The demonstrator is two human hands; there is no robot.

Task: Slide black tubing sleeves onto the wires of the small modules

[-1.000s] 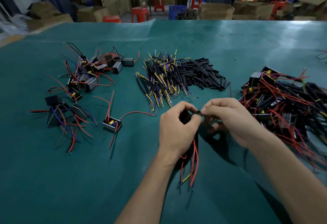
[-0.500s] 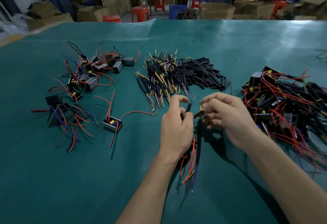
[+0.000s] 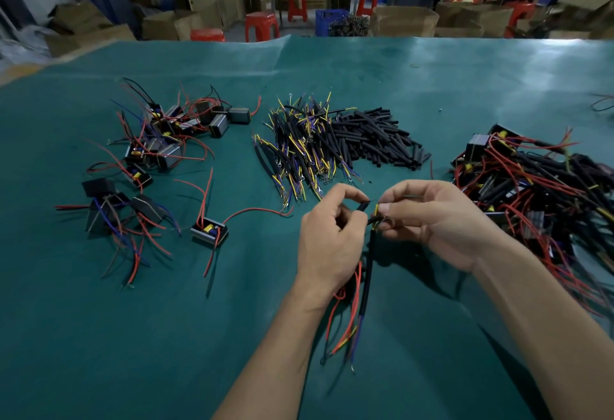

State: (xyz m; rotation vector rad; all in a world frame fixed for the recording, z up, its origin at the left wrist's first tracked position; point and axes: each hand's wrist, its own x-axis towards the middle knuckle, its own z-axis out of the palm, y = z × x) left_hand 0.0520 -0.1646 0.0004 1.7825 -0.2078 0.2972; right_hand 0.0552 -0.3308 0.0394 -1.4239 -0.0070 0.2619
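left hand (image 3: 327, 240) fingers pinch sleeve (image 3: 362, 206) | right hand (image 3: 442, 220) fingers pinch wire (image 3: 376, 209)

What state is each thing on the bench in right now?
left hand: pinches a short black sleeve
right hand: pinches a yellow wire
long sleeve: already on wires, hanging
loose sleeves pile: untouched
single module: unsleeved, lying apart

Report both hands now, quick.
Left hand: pinching a black sleeve, red wires hanging below it.
Right hand: pinching a yellow wire above a long sleeve.
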